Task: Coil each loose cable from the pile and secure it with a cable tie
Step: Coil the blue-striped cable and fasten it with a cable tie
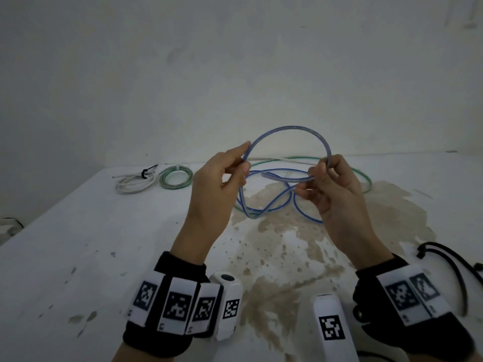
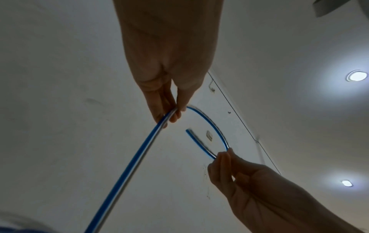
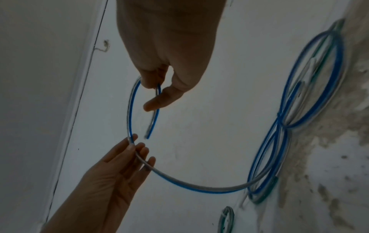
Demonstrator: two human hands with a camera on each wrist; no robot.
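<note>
A blue-and-clear cable arches in the air between both hands above the white table. My left hand pinches the arch's left foot between thumb and fingers. My right hand pinches the right foot, and the cable's short free end pokes out leftward from it. In the left wrist view the cable runs down from the left hand toward the camera. In the right wrist view the cable trails from the left hand to the loose pile of blue, green and white cables.
At the back left lie a coiled white cable with a black tie and a coiled green cable with a white tie. A black cord lies at the right edge. A brown stain marks the table. A wall stands close behind.
</note>
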